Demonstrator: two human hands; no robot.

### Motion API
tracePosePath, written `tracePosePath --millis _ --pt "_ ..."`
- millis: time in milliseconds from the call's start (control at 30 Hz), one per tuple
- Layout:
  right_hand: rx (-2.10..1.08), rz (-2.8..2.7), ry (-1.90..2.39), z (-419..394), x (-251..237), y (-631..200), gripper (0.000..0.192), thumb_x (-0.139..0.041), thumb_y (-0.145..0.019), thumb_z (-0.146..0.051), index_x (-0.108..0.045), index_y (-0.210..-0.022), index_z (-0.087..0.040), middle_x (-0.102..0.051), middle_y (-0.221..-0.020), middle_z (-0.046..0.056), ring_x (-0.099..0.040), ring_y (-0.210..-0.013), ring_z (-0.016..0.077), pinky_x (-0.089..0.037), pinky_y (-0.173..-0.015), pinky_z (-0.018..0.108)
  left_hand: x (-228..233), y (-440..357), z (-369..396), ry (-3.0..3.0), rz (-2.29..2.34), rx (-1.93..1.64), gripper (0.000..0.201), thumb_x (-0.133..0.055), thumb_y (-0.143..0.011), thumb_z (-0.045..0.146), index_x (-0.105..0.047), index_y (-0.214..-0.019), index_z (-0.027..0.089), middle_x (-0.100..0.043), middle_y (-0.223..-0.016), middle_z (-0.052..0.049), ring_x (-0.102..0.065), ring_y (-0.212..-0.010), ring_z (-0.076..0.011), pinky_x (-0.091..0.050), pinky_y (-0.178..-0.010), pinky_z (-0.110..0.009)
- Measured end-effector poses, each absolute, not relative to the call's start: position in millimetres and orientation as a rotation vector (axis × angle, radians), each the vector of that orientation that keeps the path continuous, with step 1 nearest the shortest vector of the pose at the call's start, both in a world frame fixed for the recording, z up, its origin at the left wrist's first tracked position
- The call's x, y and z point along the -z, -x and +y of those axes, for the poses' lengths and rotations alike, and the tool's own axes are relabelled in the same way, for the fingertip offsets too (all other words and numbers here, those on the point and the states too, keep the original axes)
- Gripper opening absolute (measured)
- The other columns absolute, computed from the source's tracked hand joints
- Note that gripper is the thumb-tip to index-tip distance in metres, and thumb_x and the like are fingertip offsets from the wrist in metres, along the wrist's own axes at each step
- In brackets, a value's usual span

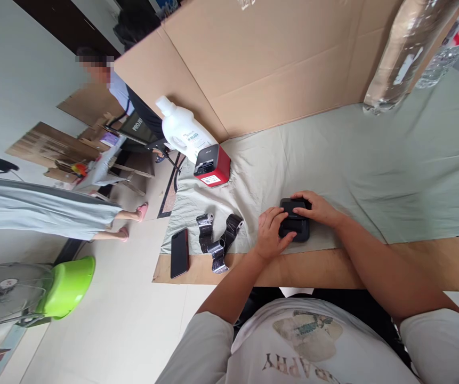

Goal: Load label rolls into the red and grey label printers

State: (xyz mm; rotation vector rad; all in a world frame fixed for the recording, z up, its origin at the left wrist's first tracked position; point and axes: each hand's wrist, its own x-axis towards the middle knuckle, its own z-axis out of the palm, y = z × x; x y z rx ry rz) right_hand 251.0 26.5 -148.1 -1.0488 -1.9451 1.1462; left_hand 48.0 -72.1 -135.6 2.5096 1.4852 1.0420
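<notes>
A small black box-shaped device (301, 230) lies on the cloth before me, with a dark recess in its near half. My left hand (271, 232) grips its left side, fingers bent over the edge and thumb near the recess. From the right, my right hand (317, 209) holds the far part, its thumb on the top and fingers along the far edge. To the left lie curled strips of dark film-like roll (219, 242) with pale cores. Farther off stands a red and black slotted device (212, 166) with a white label.
A phone (179, 253) lies at the table's left end. A white jug (183, 128) stands behind the red device. Cardboard (277, 64) walls the far side, with a taped roll (401, 58) and a bottle (445, 53) at right. Two people, a fan (9, 288) and a green tub (71, 285) are left.
</notes>
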Motion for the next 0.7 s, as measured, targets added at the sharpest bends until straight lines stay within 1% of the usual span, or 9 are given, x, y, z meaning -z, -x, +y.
tracePosePath --millis 67,133,333,533,700 --pt "-1.165 -1.956 1.065 26.1 147.7 -251.3 0.043 -0.066 -0.08 -0.044 -0.067 -0.119 -0.027 -0.068 -0.123 0.006 -0.061 -0.116 0.0274 -0.047 -0.104 0.048 137.2 -47.1 -70.4 -2.513 1.482 -0.958 0.057 -0.044 -0.095 0.057 -0.054 -0.134 0.017 -0.058 -0.134 -0.018 -0.048 -0.133 -0.0315 -0.038 -0.107 -0.051" --pt "-1.172 -1.969 1.069 25.6 147.7 -251.4 0.043 -0.066 -0.08 -0.043 -0.066 -0.121 -0.027 -0.068 -0.124 0.006 -0.061 -0.117 0.0271 -0.047 -0.104 0.048 140.5 -46.9 -69.9 -2.52 1.497 -0.882 0.059 -0.04 -0.097 0.057 -0.052 -0.138 0.017 -0.057 -0.138 -0.019 -0.047 -0.136 -0.0312 -0.037 -0.108 -0.05" --pt "-1.113 -2.042 1.029 25.8 149.5 -251.0 0.043 -0.065 -0.081 -0.041 -0.065 -0.123 -0.029 -0.067 -0.125 0.006 -0.06 -0.119 0.0274 -0.045 -0.108 0.049 149.9 -48.8 -72.7 -2.487 1.565 -0.853 0.05 -0.037 -0.1 0.047 -0.056 -0.135 0.017 -0.058 -0.138 -0.018 -0.047 -0.138 -0.0286 -0.035 -0.109 -0.049" --pt "-1.069 -2.044 1.016 24.8 152.3 -250.6 0.044 -0.064 -0.082 -0.042 -0.065 -0.123 -0.027 -0.068 -0.125 0.008 -0.061 -0.119 0.029 -0.045 -0.108 0.051 156.4 -50.0 -71.9 -2.474 1.529 -0.981 0.047 -0.035 -0.101 0.042 -0.056 -0.135 0.016 -0.057 -0.139 -0.018 -0.046 -0.138 -0.0268 -0.037 -0.109 -0.047" --pt "-1.048 -2.032 1.029 23.7 156.4 -249.3 0.045 -0.059 -0.085 -0.047 -0.064 -0.124 -0.026 -0.067 -0.126 0.008 -0.06 -0.121 0.0287 -0.044 -0.109 0.052 156.5 -49.2 -70.7 -2.421 1.49 -1.025 0.046 -0.033 -0.102 0.039 -0.056 -0.134 0.016 -0.058 -0.138 -0.017 -0.048 -0.137 -0.0257 -0.039 -0.11 -0.048"
